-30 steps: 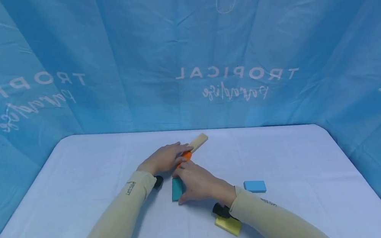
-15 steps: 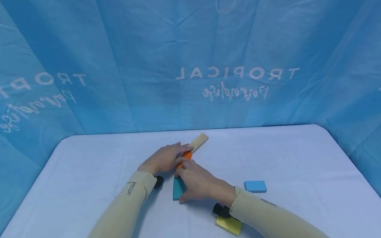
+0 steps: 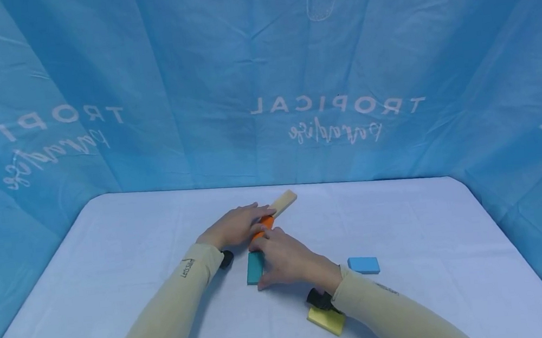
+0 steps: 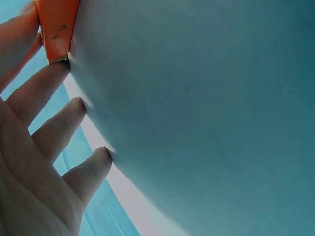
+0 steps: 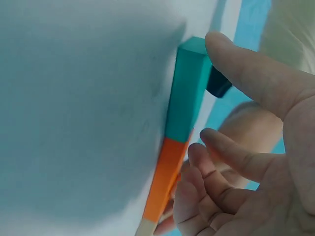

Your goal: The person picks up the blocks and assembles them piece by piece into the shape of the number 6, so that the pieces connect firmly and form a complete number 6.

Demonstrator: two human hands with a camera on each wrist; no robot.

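A teal block, an orange block and a pale wooden block lie end to end in a slightly bent line on the white table. My left hand pinches the orange block between thumb and index finger, its other fingers spread towards the tabletop in the left wrist view. With the thumb at the teal block's near corner and the fingertips by its seam with the orange one, my right hand spans the teal block. The right wrist view shows the teal and orange ends meeting.
A light blue block lies to the right of my right hand. Partly under the right wrist's black camera shows a yellow block. Blue printed curtains hang round the back and sides of the white table.
The teal block has slid slightly to the right with my right hand, closer in line with the orange block. My left hand stays in place.
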